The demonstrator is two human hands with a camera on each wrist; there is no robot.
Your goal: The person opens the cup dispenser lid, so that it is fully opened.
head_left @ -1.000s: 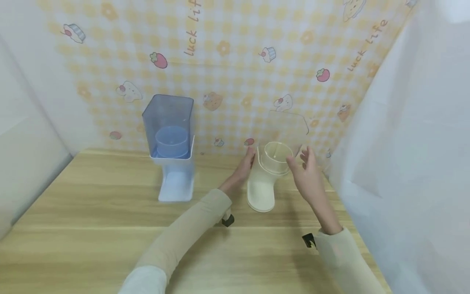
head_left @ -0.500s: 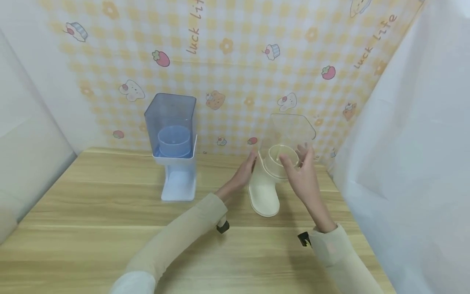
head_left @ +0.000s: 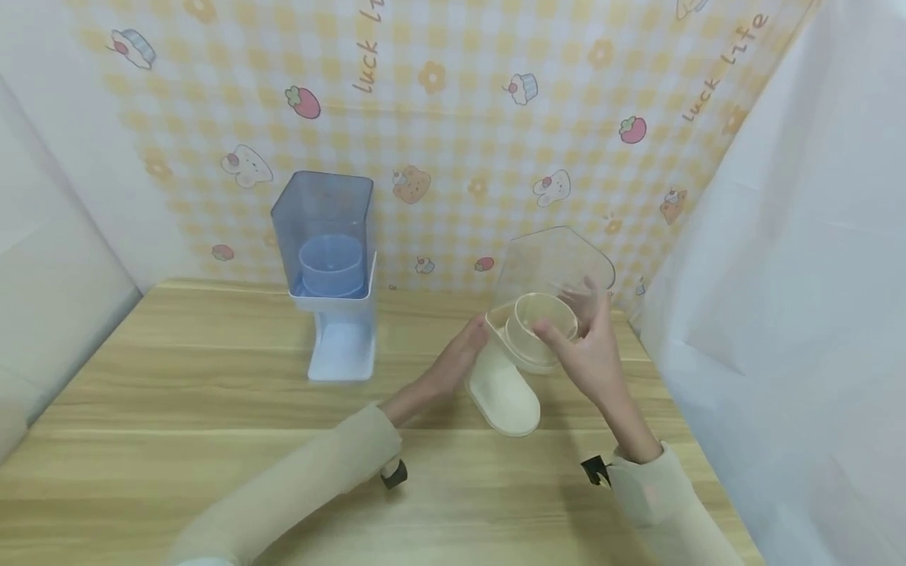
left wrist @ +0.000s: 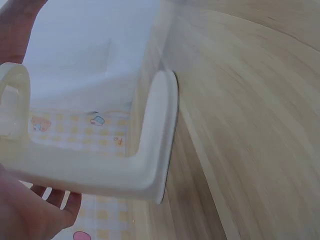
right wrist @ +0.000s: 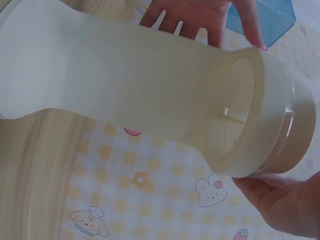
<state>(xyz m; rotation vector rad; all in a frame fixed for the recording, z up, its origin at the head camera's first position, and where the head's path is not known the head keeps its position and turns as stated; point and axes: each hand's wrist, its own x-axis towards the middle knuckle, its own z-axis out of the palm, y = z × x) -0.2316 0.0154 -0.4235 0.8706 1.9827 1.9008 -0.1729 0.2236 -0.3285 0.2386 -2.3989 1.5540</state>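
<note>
A cream plastic stand (head_left: 506,397) with a rounded foot carries a clear round cup (head_left: 545,318) inside a clear, open-topped bin (head_left: 548,255). The right hand (head_left: 594,346) grips the top from the right, thumb at the cup's front and fingers behind the clear wall. On the other side, the left hand (head_left: 456,362) holds the stand below its rim. The right wrist view shows the left thumb by the ring and the left fingers (right wrist: 187,22) along the column, partly hidden behind it. The foot (left wrist: 160,130) stands close over the tabletop in the left wrist view.
A similar blue dispenser (head_left: 340,275) stands upright to the left on the wooden table (head_left: 212,409). A yellow checked cloth (head_left: 453,141) hangs behind, and a white sheet (head_left: 771,275) bounds the right side.
The right hand has closed in and taken hold of the clear top. The cream stand has turned and leaned, its top shifting nearer the person; the left forearm has swung lower.
</note>
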